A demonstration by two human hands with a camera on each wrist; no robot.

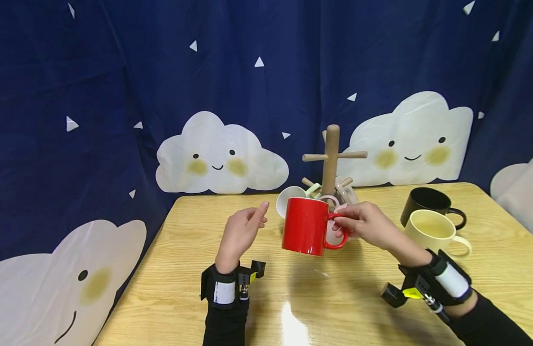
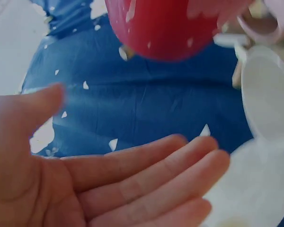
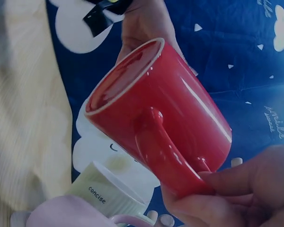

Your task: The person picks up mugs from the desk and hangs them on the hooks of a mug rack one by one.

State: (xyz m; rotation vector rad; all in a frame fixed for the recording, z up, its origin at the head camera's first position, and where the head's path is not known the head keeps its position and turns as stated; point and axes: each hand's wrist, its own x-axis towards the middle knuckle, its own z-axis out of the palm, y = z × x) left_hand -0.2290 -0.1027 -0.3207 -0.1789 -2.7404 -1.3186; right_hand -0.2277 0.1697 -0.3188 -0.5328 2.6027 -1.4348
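My right hand (image 1: 365, 222) pinches the handle of a red mug (image 1: 306, 226) and holds it up off the table, in front of a wooden mug tree (image 1: 331, 163). In the right wrist view the thumb and fingers close on the red handle (image 3: 168, 156). My left hand (image 1: 241, 233) is to the left of the red mug, apart from it, fingers extended and palm bare in the left wrist view. On the tree's lower pegs hang a pale green mug (image 3: 109, 189) marked "concise" and a pink mug (image 3: 68, 213), partly hidden. The upper pegs carry nothing.
A black mug (image 1: 424, 204) and a cream mug (image 1: 431, 230) stand on the right of the wooden table (image 1: 197, 230). Another pale cup (image 1: 346, 192) shows behind the tree's post. A dark blue curtain (image 1: 231, 86) with clouds hangs behind the table.
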